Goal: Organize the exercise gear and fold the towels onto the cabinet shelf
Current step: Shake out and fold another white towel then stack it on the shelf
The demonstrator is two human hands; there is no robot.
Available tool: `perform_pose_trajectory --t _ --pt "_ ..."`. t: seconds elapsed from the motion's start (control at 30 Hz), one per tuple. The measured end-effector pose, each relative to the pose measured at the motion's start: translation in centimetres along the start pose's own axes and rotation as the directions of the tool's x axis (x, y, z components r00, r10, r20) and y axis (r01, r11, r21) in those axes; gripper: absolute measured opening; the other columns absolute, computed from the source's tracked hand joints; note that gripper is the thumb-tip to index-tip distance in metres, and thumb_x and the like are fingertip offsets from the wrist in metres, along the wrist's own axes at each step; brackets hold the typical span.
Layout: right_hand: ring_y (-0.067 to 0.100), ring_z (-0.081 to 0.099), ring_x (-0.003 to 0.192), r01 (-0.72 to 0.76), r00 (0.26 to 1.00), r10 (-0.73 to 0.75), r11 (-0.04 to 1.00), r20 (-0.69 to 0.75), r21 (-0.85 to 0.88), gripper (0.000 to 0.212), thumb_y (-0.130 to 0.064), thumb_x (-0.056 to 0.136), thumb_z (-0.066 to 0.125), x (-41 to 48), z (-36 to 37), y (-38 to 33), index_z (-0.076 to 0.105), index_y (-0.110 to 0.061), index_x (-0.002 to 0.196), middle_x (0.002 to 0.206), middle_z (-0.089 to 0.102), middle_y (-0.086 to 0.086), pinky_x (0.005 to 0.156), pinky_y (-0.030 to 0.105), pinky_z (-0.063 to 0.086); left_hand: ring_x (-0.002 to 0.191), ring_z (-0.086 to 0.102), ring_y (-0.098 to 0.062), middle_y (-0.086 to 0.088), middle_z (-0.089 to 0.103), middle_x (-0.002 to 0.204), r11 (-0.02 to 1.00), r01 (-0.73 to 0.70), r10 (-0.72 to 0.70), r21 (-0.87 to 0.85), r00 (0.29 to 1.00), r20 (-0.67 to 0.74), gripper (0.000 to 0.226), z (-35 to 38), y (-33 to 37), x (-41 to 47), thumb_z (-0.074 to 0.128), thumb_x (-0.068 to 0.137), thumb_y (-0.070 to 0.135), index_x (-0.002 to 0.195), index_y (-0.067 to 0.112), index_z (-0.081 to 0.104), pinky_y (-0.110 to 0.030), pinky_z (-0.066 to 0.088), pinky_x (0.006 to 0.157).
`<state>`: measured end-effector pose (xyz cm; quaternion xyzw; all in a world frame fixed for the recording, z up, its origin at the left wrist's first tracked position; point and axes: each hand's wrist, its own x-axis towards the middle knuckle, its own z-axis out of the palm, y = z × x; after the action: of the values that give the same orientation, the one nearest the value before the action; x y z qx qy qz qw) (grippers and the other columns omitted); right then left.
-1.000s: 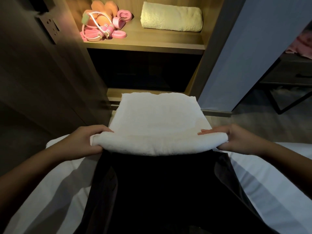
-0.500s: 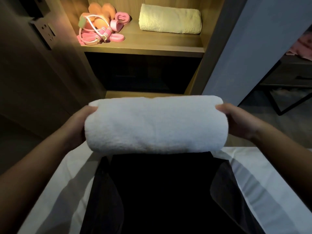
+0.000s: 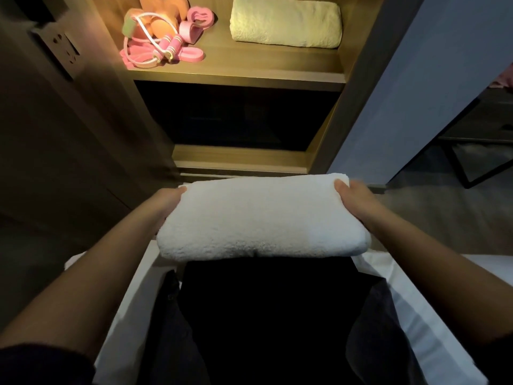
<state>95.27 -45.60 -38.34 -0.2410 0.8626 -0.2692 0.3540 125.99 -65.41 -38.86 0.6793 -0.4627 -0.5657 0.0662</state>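
The lit cabinet shelf [image 3: 236,70] is the only thing here holding anything. Over at its left end there's the pile of exercise gear: a pink jump rope [image 3: 166,50] with a white cord, a flat pink band [image 3: 191,55] lying by the front edge, a pink foam grip [image 3: 200,16] further back, and some orange pieces [image 3: 163,12] at the rear that we can't really identify. At the right end, up against the side wall, sits a folded yellow towel [image 3: 286,22], well apart from the gear. The lower compartment [image 3: 236,115] underneath is too dark for us to see into.

The white towel [image 3: 263,218] isn't on the shelf yet. We've got it folded into a thick bundle out in front of the cabinet, over our dark-trousered lap at the edge of the bed [image 3: 416,315]. Our left hand [image 3: 166,201] grips its left end and our right hand [image 3: 358,201] grips the right end, thumb on top, the other fingers hidden underneath.

A second ago that towel was only half folded, spread out flat with us turning the near edge over. Half a second ago it was already bundled up between both hands, same as now. The shelf contents haven't moved.
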Motion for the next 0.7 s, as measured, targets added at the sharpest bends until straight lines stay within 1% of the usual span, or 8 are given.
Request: perform_pose_trajectory --t 0.07,0.17,0.3,0.4,0.47,0.53,0.63,0.7 --pt "0.025 0.055 0.11 0.008 1.0 -0.007 0.999 0.026 -0.045 0.055 -0.049 0.104 0.028 0.4 -0.1 0.1 0.043 -0.013 0.143 0.132 0.054 0.008 0.088 0.036 0.038 0.063 0.053 -0.014 -0.002 0.059 0.078 1.0 -0.019 0.019 0.024 1.0 -0.014 0.035 0.2 -0.1 0.8 0.055 0.099 0.035 0.118 0.006 0.063 -0.025 0.04 0.053" --pt "0.018 0.061 0.094 -0.094 0.99 0.074 0.979 0.118 0.178 0.047 -0.05 0.101 0.039 0.6 -0.9 1.2 0.055 -0.017 0.13 0.116 0.064 0.003 0.084 0.037 0.046 0.071 0.051 -0.009 0.006 0.055 0.084 0.993 -0.105 0.106 -0.056 0.994 0.008 0.05 -0.4 -0.8 0.8 0.053 0.096 0.047 0.131 0.011 0.055 -0.025 0.041 0.061" --pt "0.018 0.073 0.079 -0.231 0.949 0.131 0.908 0.288 0.349 0.033 -0.047 0.097 0.048 -0.7 -2.1 2.7 0.064 -0.019 0.107 0.087 0.076 0.003 0.065 0.032 0.05 0.082 0.072 -0.016 0.007 0.076 0.088 0.982 -0.131 0.165 -0.135 0.944 0.286 0.04 -2.5 -2.1 -2.3 0.06 0.077 0.065 0.096 0.034 0.075 -0.034 0.047 0.071" --pt "0.015 0.074 0.078 -0.196 0.934 0.064 0.915 0.353 0.353 0.03 -0.038 0.096 0.051 -1.5 -2.8 3.5 0.064 -0.015 0.109 0.096 0.075 0.007 0.068 0.032 0.05 0.09 0.072 -0.013 0.005 0.076 0.098 0.974 -0.205 0.227 -0.098 0.876 0.426 0.054 -3.5 -2.8 -3.9 0.077 0.055 0.066 0.096 0.031 0.077 -0.032 0.05 0.073" --pt "0.018 0.073 0.089 -0.127 0.937 -0.011 0.921 0.35 0.369 0.033 -0.039 0.095 0.051 -2.0 -3.1 3.9 0.062 -0.015 0.115 0.102 0.074 0.006 0.077 0.037 0.052 0.09 0.072 -0.012 0.007 0.075 0.1 0.958 -0.27 0.286 -0.096 0.883 0.372 0.053 -3.4 -3.2 -4.5 0.074 0.063 0.056 0.106 0.026 0.068 -0.029 0.052 0.07" --pt "0.019 0.07 0.102 0.026 0.952 -0.149 0.91 0.267 0.414 0.036 -0.046 0.095 0.048 -2.4 -3.0 4.1 0.06 -0.026 0.123 0.114 0.072 0.001 0.085 0.042 0.054 0.09 0.07 -0.003 0.015 0.072 0.105 0.921 -0.373 0.39 -0.116 0.872 0.295 0.04 -3.1 -3.3 -4.9 0.06 0.077 0.048 0.114 0.033 0.058 -0.027 0.051 0.072" --pt "0.012 0.065 0.111 0.222 0.946 -0.305 0.853 0.106 0.472 0.032 -0.059 0.092 0.049 -3.3 -2.9 3.6 0.056 -0.051 0.122 0.124 0.066 -0.011 0.084 0.033 0.057 0.096 0.066 0.005 0.027 0.068 0.104 0.827 -0.547 0.562 -0.129 0.805 0.19 0.032 -2.7 -2.7 -5.7 0.059 0.087 0.048 0.117 0.04 0.052 -0.017 0.053 0.07" --pt "0.009 0.063 0.114 0.265 0.943 -0.327 0.843 0.055 0.469 0.041 -0.067 0.086 0.05 -3.4 -3.0 2.9 0.051 -0.055 0.126 0.126 0.063 -0.016 0.086 0.033 0.056 0.097 0.065 0.005 0.028 0.068 0.103 0.786 -0.604 0.618 -0.132 0.77 0.157 0.028 -2.7 -1.8 -6.1 0.06 0.089 0.049 0.115 0.042 0.052 -0.02 0.053 0.073"
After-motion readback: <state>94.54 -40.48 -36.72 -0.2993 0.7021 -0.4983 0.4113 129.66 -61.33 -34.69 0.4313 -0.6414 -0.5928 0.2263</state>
